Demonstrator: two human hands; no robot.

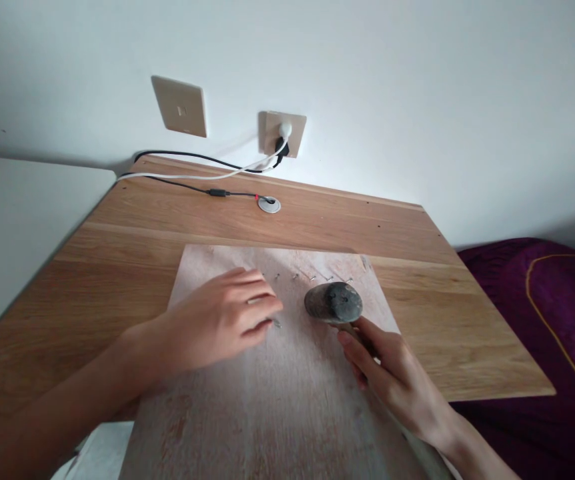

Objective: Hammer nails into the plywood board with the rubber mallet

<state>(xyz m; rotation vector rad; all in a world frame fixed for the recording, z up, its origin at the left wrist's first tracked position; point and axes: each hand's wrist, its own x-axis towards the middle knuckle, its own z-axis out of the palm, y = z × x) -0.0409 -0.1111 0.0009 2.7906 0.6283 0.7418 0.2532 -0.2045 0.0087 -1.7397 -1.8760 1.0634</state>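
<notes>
A rubber mallet with a dark, worn head is gripped by its handle in my right hand. The head is above the right part of a pale wooden board. My left hand is over the board's left part, back of the hand up and fingers curled together. At its fingertips is a small nail; the thumb and the exact hold are hidden. A pale sliver shows between two of the fingers. Several nails, one of them a nail near the middle, stand in a row along the board's far edge.
Beneath the board is a wooden desk. Black and white cables run along its back to a wall socket. A cable grommet sits in the desktop. Purple fabric lies at the right, a white surface at the left.
</notes>
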